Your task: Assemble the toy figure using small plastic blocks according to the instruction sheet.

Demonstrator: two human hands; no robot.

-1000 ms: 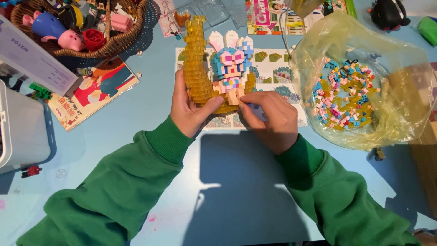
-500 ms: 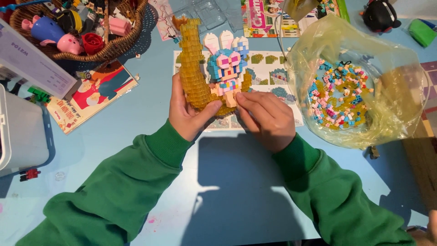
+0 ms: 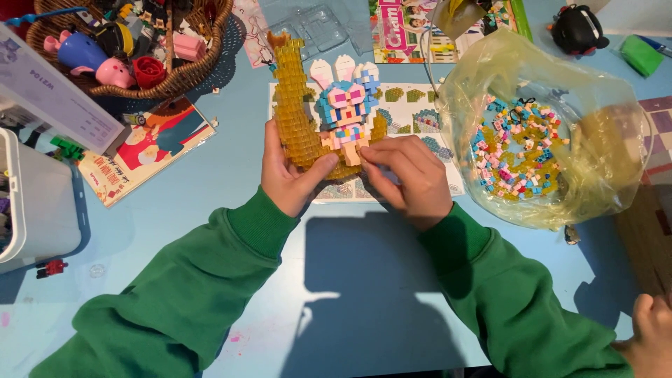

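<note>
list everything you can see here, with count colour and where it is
brick model: one, yellow crescent with a blue, pink and white rabbit, table middle, held
instruction sheet: one, white and green, under the model
bag of small bricks: one, clear yellowish, mixed colours inside, right
basket: one, brown wicker, full of toys, top left
booklet: one, red and white, below the basket
bin: one, white, left edge
black toy: one, top right
table: one, light blue
left hand: green sleeve, grips the crescent
right hand: green sleeve, fingers at the rabbit's base
</note>
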